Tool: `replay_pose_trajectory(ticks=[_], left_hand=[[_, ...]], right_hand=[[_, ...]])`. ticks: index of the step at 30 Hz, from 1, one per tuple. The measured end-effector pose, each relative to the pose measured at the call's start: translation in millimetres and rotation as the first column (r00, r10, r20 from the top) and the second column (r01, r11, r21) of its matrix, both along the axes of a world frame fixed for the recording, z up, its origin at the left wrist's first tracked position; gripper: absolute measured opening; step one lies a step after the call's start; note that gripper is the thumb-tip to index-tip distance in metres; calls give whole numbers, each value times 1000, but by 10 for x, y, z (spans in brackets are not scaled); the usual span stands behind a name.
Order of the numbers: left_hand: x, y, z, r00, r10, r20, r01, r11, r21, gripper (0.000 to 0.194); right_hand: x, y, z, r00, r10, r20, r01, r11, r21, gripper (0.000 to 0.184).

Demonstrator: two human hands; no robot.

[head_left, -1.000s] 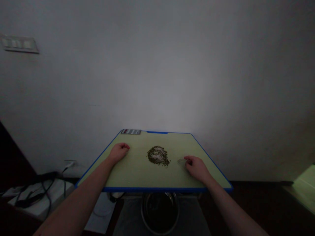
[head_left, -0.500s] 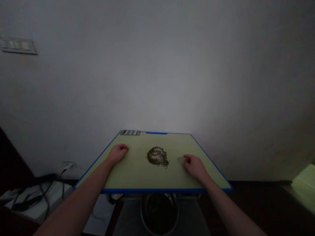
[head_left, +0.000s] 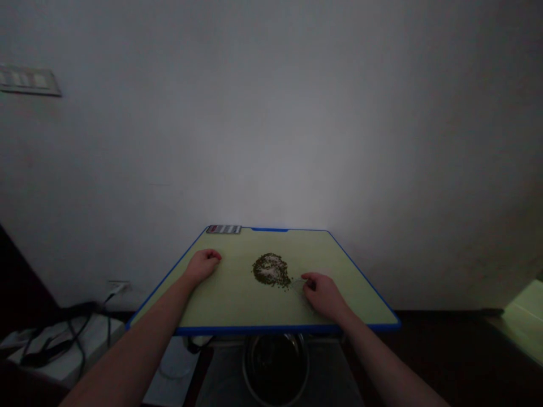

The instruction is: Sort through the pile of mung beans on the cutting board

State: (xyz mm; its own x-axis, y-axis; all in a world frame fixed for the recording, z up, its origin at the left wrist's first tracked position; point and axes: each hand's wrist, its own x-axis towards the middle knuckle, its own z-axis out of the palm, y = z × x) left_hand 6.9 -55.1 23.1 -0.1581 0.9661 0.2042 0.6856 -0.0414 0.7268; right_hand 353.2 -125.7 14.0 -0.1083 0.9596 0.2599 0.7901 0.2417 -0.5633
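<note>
On the pale yellow-green tabletop [head_left: 237,305] lies a pile of small greenish-brown beans mixed with white grains [head_left: 270,269]. A few loose beans trail off its lower right edge. My right hand [head_left: 324,294] is closed on a thin see-through piece [head_left: 298,286], whose far edge reaches the scattered beans. The piece is too faint for me to tell its kind. Left of the pile, my left hand [head_left: 203,264] rests on the tabletop, apart from the beans, with its fingers curled in and nothing visible in them.
A phone [head_left: 224,229] lies at the table's back left corner. Blue edging [head_left: 271,329] borders the tabletop. Below the front edge stands a round metal pot [head_left: 275,370]. Cables [head_left: 76,333] lie on a white surface at left. The wall [head_left: 271,141] rises behind the table.
My right hand has moved left and slightly toward me, bringing the see-through piece up to the beans' right edge. My left hand has stayed in place.
</note>
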Motion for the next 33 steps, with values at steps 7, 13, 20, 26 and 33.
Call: replay_pose_trajectory(ticks=[7, 13, 20, 26, 33], left_hand=[[-46, 50, -45, 999, -29, -38, 30, 999, 32, 19], [-48, 55, -57, 1000, -14, -24, 14, 999, 34, 19], [-40, 46, -58, 999, -31, -29, 32, 999, 35, 19], [-19, 29, -38, 999, -14, -31, 15, 999, 31, 18], [-20, 28, -32, 999, -19, -26, 20, 999, 29, 17]], right_hand=[[208, 88, -37, 995, -100, 30, 99, 994, 43, 37], [235, 54, -18, 996, -91, 0, 91, 995, 36, 36], [54, 42, -22, 1000, -15, 1, 15, 1000, 27, 34], [35, 126, -10, 1000, -22, 5, 22, 1000, 14, 36], [85, 59, -10, 1000, -30, 6, 30, 1000, 2, 35]])
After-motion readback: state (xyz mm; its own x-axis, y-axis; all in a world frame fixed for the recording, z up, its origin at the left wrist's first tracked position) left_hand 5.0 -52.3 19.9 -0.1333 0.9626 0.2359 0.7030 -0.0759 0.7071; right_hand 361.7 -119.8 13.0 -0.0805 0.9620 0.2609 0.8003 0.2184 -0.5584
